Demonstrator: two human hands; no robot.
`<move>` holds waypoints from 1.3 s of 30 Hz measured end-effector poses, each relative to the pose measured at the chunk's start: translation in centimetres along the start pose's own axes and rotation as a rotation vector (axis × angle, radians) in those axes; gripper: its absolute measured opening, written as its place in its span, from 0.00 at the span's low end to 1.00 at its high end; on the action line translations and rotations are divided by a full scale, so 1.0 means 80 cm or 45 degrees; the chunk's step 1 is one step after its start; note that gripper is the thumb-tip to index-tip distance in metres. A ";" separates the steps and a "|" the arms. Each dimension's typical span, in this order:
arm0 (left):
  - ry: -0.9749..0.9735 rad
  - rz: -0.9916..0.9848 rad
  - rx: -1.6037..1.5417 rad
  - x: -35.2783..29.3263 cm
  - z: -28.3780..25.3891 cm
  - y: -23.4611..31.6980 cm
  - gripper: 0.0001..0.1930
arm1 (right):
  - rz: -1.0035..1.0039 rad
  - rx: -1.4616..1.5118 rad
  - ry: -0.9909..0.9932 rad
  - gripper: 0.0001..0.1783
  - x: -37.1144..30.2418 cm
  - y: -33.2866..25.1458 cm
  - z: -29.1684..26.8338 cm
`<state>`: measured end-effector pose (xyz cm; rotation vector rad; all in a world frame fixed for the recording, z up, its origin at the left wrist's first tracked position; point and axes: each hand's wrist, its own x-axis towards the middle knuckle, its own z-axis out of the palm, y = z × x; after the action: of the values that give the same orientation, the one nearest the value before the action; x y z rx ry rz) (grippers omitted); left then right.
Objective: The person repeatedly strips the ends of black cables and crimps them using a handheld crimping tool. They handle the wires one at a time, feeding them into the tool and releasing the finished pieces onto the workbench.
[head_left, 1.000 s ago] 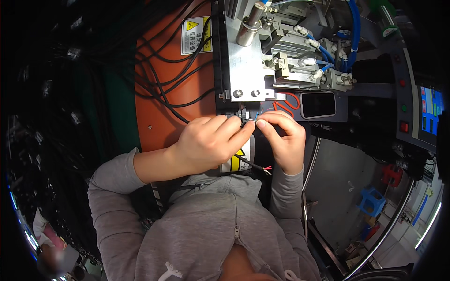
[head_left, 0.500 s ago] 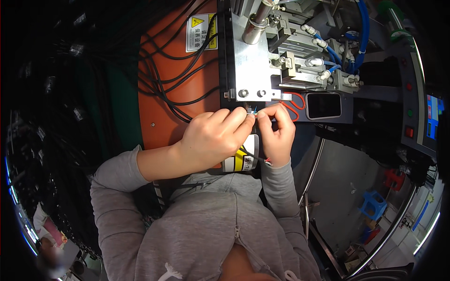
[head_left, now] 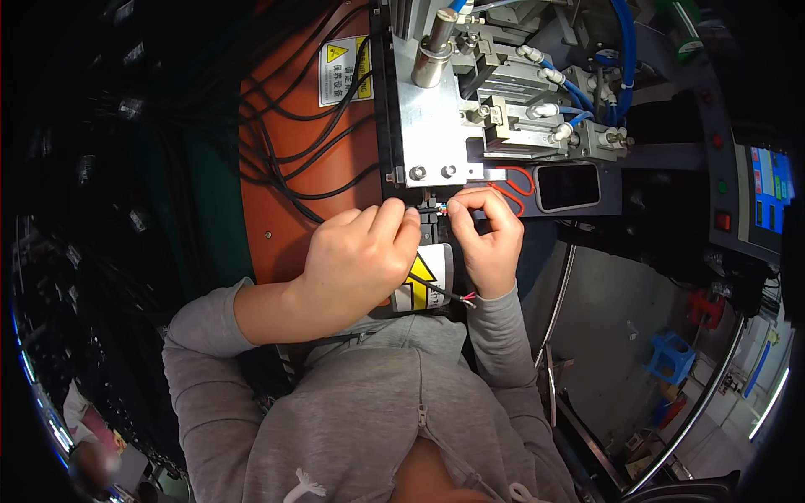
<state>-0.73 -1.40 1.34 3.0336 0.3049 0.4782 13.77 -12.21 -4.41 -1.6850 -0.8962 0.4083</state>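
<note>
My left hand [head_left: 352, 256] is closed in a pinch on a black cable [head_left: 428, 210], just below the front edge of a machine's metal plate [head_left: 432, 126]. Facing it, my right hand [head_left: 489, 243] has thumb and forefinger pressed together on the thin coloured wires [head_left: 444, 208] at that cable's end. Both sets of fingertips are beside a small dark fixture under the plate. A second black cable [head_left: 432, 287] comes out from below my left hand, its bared end showing red and white wires [head_left: 469, 299] near my right wrist.
Several black cables [head_left: 277, 159] spread over the orange work surface [head_left: 268, 260] at left. Scissors with red handles [head_left: 521, 186] and a phone [head_left: 568, 186] lie right of the plate. Pneumatic cylinders with blue hoses [head_left: 579, 101] stand behind. A control panel [head_left: 725, 184] is at far right.
My hands have moved slightly apart, the left one leftward and down, so more of the cable and fixture shows between them. The whole view has shifted a little.
</note>
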 end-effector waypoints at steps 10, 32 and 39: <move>0.206 -0.001 -0.094 0.001 0.002 -0.009 0.10 | -0.463 0.428 -0.429 0.13 -0.006 -0.028 -0.056; 0.424 0.051 -0.842 0.007 -0.004 -0.007 0.10 | -0.684 -0.040 0.192 0.15 -0.011 -0.063 -0.009; 0.340 0.012 -0.780 0.009 -0.009 -0.008 0.08 | -0.262 0.246 0.134 0.11 -0.006 -0.062 -0.003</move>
<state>-0.43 -0.64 2.19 2.3796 0.1207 0.8062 11.88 -12.34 0.22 -1.4094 -0.9121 0.2553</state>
